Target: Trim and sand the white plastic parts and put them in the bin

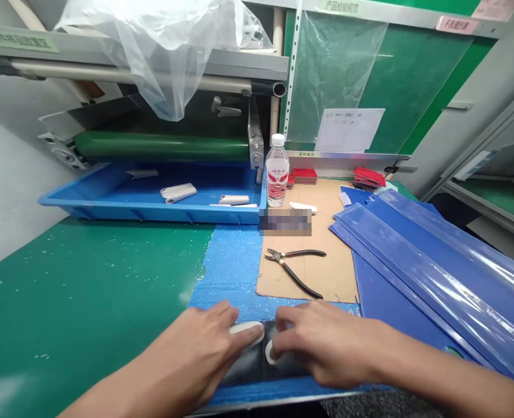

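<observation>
My left hand [200, 348] lies low at the table's near edge, fingers stretched over a small white plastic part [247, 330] and pressing on it. My right hand [322, 342] is beside it, fingers curled down on a dark flat piece [257, 366] with a white rounded end [268, 352]. Both rest on a blue foam mat [230, 267]. Black-handled cutting pliers [295, 264] lie open on a cardboard sheet [326, 244] just beyond my right hand.
A blue tray [152, 203] with several white parts sits under a green conveyor roller [161, 146]. A water bottle [277, 171], red card stacks [369, 177] and long blue plastic strips [435, 261] lie to the right. A green table mat [86, 278] covers the left.
</observation>
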Demonstrator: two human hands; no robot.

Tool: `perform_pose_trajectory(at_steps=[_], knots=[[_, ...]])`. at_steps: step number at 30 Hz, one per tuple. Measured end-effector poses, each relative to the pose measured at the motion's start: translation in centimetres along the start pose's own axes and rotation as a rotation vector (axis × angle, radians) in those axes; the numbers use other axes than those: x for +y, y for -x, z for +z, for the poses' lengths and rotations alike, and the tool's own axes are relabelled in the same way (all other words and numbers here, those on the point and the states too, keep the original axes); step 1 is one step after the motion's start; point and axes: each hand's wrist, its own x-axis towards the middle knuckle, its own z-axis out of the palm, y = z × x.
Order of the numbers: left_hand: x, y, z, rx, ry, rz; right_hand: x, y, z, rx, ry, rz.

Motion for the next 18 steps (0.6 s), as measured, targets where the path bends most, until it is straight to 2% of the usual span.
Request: perform_pose_trajectory(at_steps=[4, 8, 13, 16, 18], knots=[[0.6, -0.4, 0.3, -0.023, -0.008, -0.059, 0.2, 0.4, 0.0, 0.026, -0.046, 0.139], [0.3, 0.1, 1.1, -0.029, -0.029, -0.025, 0.5, 0.4, 0.1, 0.009, -0.037, 0.028], [-0.7, 1.2, 1.9, 0.123, -0.035, -0.037, 0.5, 0.5, -0.3, 0.035, -0.056, 0.152], [-0.4, 0.8, 1.7, 0.030, 0.019, 0.015, 0.1, 0.0, -0.3, 0.010, -0.078, 0.072], [-0.5, 1.3, 1.9, 0.002, 0.038, -0.038, 0.0, 0.2, -0.2, -0.025, -0.117, 0.077]])
